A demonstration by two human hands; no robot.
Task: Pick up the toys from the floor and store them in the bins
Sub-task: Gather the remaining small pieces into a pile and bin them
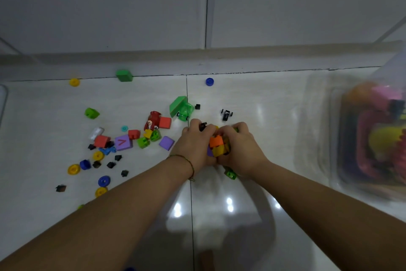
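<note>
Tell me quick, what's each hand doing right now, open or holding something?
Left hand: fingers curled round the handful of blocks, holding it.
Right hand: curled round the same handful of blocks from the other side.

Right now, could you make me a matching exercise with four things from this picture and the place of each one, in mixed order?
Things:
1. small black car
2. purple V tile
3. orange block
4. clear bin

Places:
A. gripped between left hand and right hand
B. at the right edge, toys inside
C. on the floor just beyond the hands
D. in the scattered pile on the left

Pairs: 1-C, 2-D, 3-A, 4-B.
</note>
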